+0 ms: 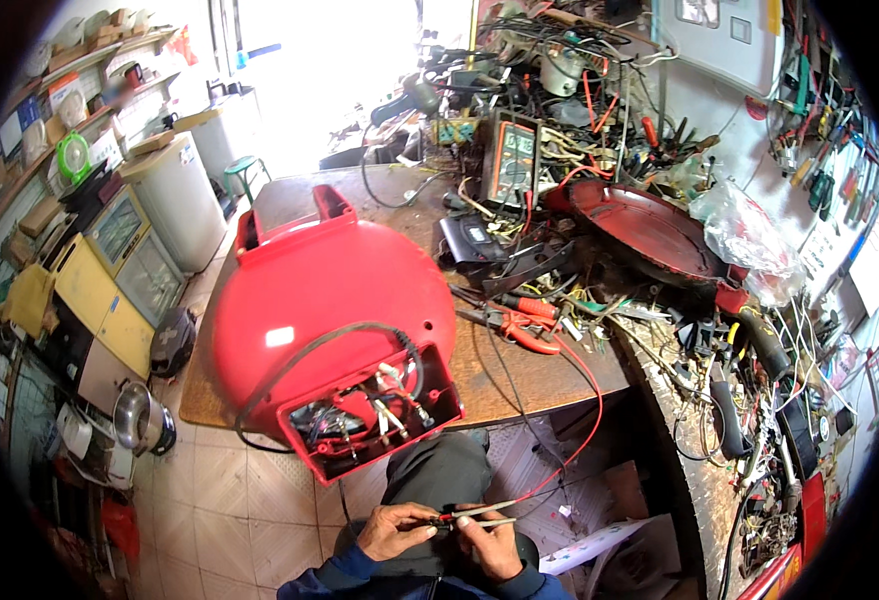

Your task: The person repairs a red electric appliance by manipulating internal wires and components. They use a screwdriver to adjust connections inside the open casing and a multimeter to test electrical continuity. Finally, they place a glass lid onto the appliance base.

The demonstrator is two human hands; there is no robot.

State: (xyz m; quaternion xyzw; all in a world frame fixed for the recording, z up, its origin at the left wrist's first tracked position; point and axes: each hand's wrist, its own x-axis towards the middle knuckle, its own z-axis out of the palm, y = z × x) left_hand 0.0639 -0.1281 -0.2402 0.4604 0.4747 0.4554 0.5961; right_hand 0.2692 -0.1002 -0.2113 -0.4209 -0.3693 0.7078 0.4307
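My left hand (392,530) pinches a small dark part (443,520), too small to make out clearly, at the lower middle over my lap. Beside it my right hand (490,550) holds test probes (500,505) with red and black leads against that part. Above them a red appliance housing (325,275) lies at the table's front edge, its open compartment (440,405) full of wires and connectors, a black cord looped over it. The leads run up across the table; a multimeter (510,160) stands at the back among the clutter.
The wooden table (600,370) holds orange-handled pliers (530,335), a red pan-like part (645,225) and tangled cables. A cluttered side bench (700,420) runs along the right. At left are cabinets (125,330), shelves and a steel pot (140,420).
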